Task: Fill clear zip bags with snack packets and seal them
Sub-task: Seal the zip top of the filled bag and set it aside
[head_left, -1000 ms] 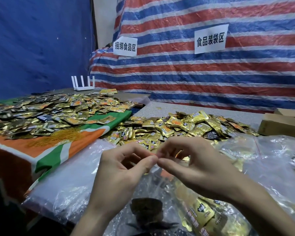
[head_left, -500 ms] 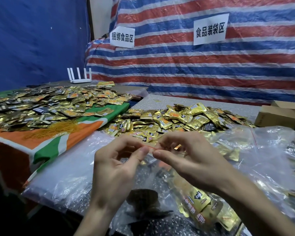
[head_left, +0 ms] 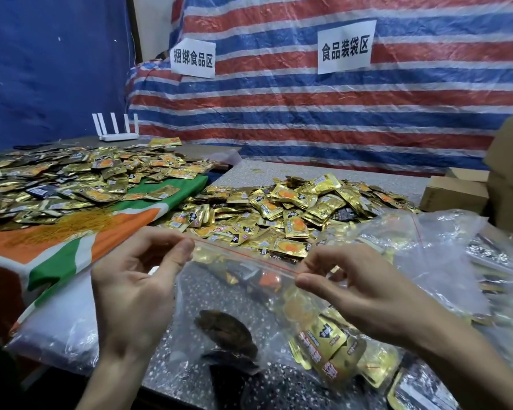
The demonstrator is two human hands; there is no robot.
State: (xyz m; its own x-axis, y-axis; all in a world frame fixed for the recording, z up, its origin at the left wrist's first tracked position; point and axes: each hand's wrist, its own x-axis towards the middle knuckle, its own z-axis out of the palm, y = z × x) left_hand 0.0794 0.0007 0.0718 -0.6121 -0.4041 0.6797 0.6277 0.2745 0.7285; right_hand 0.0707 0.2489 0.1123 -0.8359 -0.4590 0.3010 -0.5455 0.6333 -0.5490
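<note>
Speckled grey tabletop [head_left: 382,180] spread wide, a heap of gold foil snack packets [head_left: 293,208] piled across its middle. In front, held up over the near edge, is the clear plastic zip bag [head_left: 234,297], with gold packets slumped in its lower right. The left hand [head_left: 137,288] pinches the left end of the red-lined zip strip [head_left: 243,255] and the right hand [head_left: 362,294] the right end, each with thumb and forefinger closed on it.
</note>
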